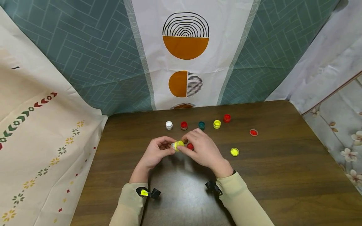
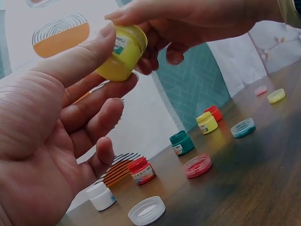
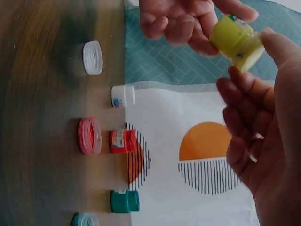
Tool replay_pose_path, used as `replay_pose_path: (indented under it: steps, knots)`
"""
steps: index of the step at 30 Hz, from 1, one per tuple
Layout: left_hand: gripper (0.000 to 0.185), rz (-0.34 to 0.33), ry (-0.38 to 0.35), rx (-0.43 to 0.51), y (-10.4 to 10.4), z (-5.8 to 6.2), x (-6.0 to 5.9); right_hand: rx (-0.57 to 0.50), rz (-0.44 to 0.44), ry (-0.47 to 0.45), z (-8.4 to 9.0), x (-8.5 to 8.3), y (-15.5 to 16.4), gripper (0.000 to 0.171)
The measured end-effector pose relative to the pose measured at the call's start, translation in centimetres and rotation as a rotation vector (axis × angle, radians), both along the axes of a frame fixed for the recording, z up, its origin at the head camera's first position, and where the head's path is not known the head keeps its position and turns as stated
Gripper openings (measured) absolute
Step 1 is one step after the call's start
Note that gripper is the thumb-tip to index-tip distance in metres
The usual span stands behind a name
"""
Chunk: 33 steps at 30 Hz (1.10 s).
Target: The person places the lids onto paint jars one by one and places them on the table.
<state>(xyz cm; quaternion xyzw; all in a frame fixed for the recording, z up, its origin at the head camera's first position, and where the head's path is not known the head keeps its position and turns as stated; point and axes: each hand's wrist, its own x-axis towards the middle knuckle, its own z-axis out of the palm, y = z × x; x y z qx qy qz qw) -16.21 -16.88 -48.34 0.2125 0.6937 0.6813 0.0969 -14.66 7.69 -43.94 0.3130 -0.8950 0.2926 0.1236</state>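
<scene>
Above the table my left hand (image 1: 154, 153) grips a small yellow paint jar (image 2: 121, 56) between thumb and fingers. The jar is tilted on its side, its capped end toward my right hand (image 1: 203, 150). With thumb and fingertip, that hand pinches the yellow lid (image 3: 249, 52) at the jar's end. In the head view the hands screen some loose lids; the left wrist view shows a white lid (image 2: 146, 210), a red lid (image 2: 197, 165) and a green lid (image 2: 242, 127) on the table.
Along the back of the table stand uncapped paint jars: a white jar (image 1: 169, 125), a red jar (image 1: 184, 125), a green jar (image 1: 201, 125), a yellow jar (image 1: 216, 124) and another red jar (image 1: 227, 118). To the right lie a yellow lid (image 1: 234, 152) and a red lid (image 1: 253, 132).
</scene>
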Motion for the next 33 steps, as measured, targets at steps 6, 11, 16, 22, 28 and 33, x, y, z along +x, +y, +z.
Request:
replay_pose_path:
  steps: [6, 11, 16, 22, 28, 33]
  knots:
    - [0.03, -0.004, 0.0, -0.011, 0.1, -0.2, 0.0, 0.02, -0.074, -0.07, -0.1, 0.2, -0.1, 0.034]
    - [0.028, 0.016, -0.012, 0.001, 0.0, -0.3, 0.0, -0.081, -0.004, -0.109, 0.0, 0.1, 1.0, 0.038]
    - [0.028, 0.0, -0.009, 0.027, -0.1, -0.4, -0.2, -0.11, 0.155, -0.022, 0.1, -0.3, 1.7, 0.053]
    - [0.031, -0.033, -0.016, 0.052, -0.1, -0.2, -0.2, -0.131, 0.206, 0.063, 0.0, -0.5, 1.6, 0.047]
    - [0.033, -0.034, -0.03, 0.049, 0.0, -0.2, -0.2, -0.139, 0.196, 0.099, -0.1, -0.4, 1.5, 0.043]
    - [0.034, -0.043, -0.03, 0.047, 0.1, -0.2, -0.2, -0.1, 0.16, 0.079, -0.1, -0.2, 1.4, 0.038]
